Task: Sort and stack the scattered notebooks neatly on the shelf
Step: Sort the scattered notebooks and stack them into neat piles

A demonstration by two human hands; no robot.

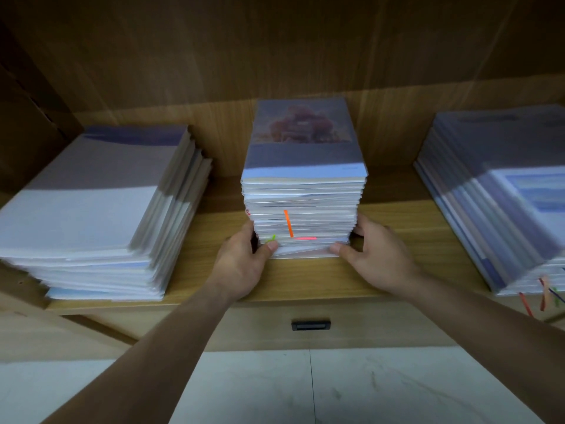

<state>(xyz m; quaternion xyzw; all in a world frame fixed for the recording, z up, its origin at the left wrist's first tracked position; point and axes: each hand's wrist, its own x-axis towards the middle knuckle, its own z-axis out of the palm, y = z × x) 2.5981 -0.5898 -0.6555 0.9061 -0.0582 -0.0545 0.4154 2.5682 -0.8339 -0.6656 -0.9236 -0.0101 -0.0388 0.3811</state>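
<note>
At the foot of the middle stack [302,203], both thumbs press the front edges of the lowest notebooks while the other fingers curl round the sides. The left hand [241,264] grips the left corner, its fingers mostly hidden behind the pile. The right hand [376,255] grips the right corner, its fingertips showing against the side. An orange strip [288,223], a red strip [305,239] and a green tab [271,239] mark the stack's front, just above the thumbs. The pile stands upright near the front edge of the wooden shelf [305,280], its top cover blue with a reddish picture. A lower, fanned left stack [101,215] and a blurred, slanting right stack [495,194] flank it, each apart from it. Below the shelf are a dark drawer handle [311,325] and a pale tiled floor [305,387].
</note>
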